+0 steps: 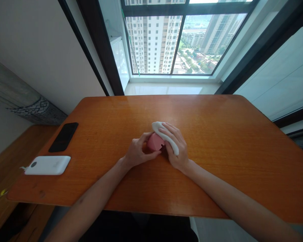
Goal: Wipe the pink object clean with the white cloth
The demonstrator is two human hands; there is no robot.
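A small pink object [154,142] rests at the middle of the orange wooden table [217,134]. My left hand [137,151] curls around its left side, thumb and fingers closed on it. My right hand [176,146] holds a white cloth [164,131] folded over its fingers. The cloth is pressed against the top and right side of the pink object. Most of that object is hidden between my two hands.
A black phone [63,136] lies flat near the table's left edge. A white power bank [48,165] with a cable sits closer to me on the left. A lower wooden bench [5,174] stands left of the table. A large window [176,43] is beyond the far edge.
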